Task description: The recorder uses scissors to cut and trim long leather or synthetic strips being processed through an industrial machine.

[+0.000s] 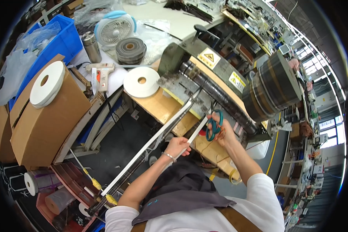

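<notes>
My left hand (178, 147) grips a narrow white strip (197, 131), which slants up toward the metal bed (178, 84) of a roller machine. In my right hand (224, 131) is a pair of scissors (211, 134) with teal handles, its blades pointing at the machine, close to the strip's upper end. Whether the blades touch the strip cannot be made out. A second, longer white strip (146, 148) runs from the machine down to the lower left, beside a dark strip. Behind the bed lies a dark steel roller (217, 92).
A white tape roll (141, 82) rests at the wooden table's left end. Further left are a hot glue gun (103, 76), a fan (116, 29), a grey roll (130, 50) and a cardboard box (50, 121) bearing white rolls (47, 84). Large dark rolls (272, 87) stand at right.
</notes>
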`<state>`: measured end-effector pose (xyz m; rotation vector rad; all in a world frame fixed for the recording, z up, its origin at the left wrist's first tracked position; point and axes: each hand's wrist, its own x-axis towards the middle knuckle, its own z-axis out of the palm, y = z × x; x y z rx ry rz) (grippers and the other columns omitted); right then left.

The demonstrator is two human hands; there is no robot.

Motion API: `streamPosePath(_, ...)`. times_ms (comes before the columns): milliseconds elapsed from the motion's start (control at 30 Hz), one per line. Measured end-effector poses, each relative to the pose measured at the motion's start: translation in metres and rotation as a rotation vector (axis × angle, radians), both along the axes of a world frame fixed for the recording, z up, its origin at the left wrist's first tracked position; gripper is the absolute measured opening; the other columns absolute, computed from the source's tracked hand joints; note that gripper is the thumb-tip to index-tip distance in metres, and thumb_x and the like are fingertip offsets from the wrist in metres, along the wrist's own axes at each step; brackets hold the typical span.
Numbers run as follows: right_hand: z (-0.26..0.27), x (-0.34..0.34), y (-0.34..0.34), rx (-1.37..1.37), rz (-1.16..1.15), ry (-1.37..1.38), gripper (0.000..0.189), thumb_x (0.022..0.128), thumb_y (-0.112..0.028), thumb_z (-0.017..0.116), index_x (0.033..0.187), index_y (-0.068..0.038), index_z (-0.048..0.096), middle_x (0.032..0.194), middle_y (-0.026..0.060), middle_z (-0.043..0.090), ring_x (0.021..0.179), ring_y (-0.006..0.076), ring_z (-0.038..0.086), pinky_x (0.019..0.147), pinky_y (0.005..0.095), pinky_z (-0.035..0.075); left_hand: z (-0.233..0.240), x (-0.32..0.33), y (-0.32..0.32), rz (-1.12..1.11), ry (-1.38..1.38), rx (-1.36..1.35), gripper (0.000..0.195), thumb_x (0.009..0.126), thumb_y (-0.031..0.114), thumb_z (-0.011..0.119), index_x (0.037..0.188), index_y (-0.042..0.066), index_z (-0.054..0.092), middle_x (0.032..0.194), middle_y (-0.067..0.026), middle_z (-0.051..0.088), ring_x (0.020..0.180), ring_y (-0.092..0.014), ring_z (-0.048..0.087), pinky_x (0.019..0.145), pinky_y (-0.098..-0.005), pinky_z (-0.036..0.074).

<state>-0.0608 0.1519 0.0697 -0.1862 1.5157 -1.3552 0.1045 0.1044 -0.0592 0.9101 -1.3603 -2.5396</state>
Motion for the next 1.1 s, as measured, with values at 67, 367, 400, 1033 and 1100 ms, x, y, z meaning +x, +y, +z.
streamPosePath(67, 0.002, 0.005, -0.017, -0.076, 0.059, -0.089, 0.037, 0.075, -0.033, 0.061, 0.094, -0.003, 0.051, 0.057, 0.0049, 0.056, 0.034, 0.0135, 0.048, 0.029, 0.0243, 0.036, 0.000, -0.002, 0.004, 0.010, -0.001, 0.032, 0.018, 0.083, 0.010, 0.052, 0.093, -0.005, 0.054, 0.071, -0.0109, 0.061, 0.057, -0.016, 0.060, 0.049, -0.0228, 0.048)
streamPosePath(367, -0.019, -0.006, -0.056, -0.077, 0.056, -0.200, 0.029, 0.077, -0.032, 0.061, 0.085, -0.005, 0.052, 0.055, 0.0056, 0.055, 0.038, 0.0127, 0.050, 0.033, 0.0233, 0.039, -0.007, -0.002, 0.005, -0.009, 0.020, 0.060, 0.022, 0.082, 0.014, 0.053, 0.094, -0.003, 0.056, 0.073, -0.0090, 0.061, 0.057, -0.013, 0.060, 0.050, -0.0221, 0.048)
streamPosePath(400, -0.019, -0.006, -0.058, -0.074, 0.055, -0.201, 0.029, 0.077, -0.032, 0.061, 0.085, -0.005, 0.052, 0.055, 0.0056, 0.055, 0.038, 0.0127, 0.050, 0.033, 0.0233, 0.039, -0.005, -0.002, 0.003, -0.017, 0.015, 0.046, 0.022, 0.082, 0.014, 0.053, 0.094, -0.003, 0.056, 0.073, -0.0090, 0.061, 0.057, -0.013, 0.060, 0.050, -0.0220, 0.048)
streamPosePath(1033, -0.028, 0.010, -0.077, -0.087, -0.158, -0.120, 0.018, 0.079, -0.023, 0.056, 0.085, -0.006, 0.052, 0.060, 0.0064, 0.054, 0.047, 0.0114, 0.054, 0.035, 0.0225, 0.040, -0.005, 0.008, -0.002, -0.048, -0.009, 0.055, 0.017, 0.080, 0.013, 0.057, 0.087, -0.003, 0.059, 0.071, -0.0087, 0.061, 0.057, -0.013, 0.060, 0.050, -0.0211, 0.047)
streamPosePath(1100, -0.031, 0.005, -0.074, -0.069, -0.160, -0.174, 0.016, 0.079, -0.021, 0.055, 0.085, -0.007, 0.051, 0.058, 0.0048, 0.053, 0.048, 0.0116, 0.054, 0.035, 0.0226, 0.040, -0.002, 0.006, -0.002, -0.039, -0.012, 0.058, 0.017, 0.080, 0.013, 0.056, 0.086, -0.003, 0.058, 0.071, -0.0095, 0.061, 0.057, -0.013, 0.060, 0.049, -0.0214, 0.047)
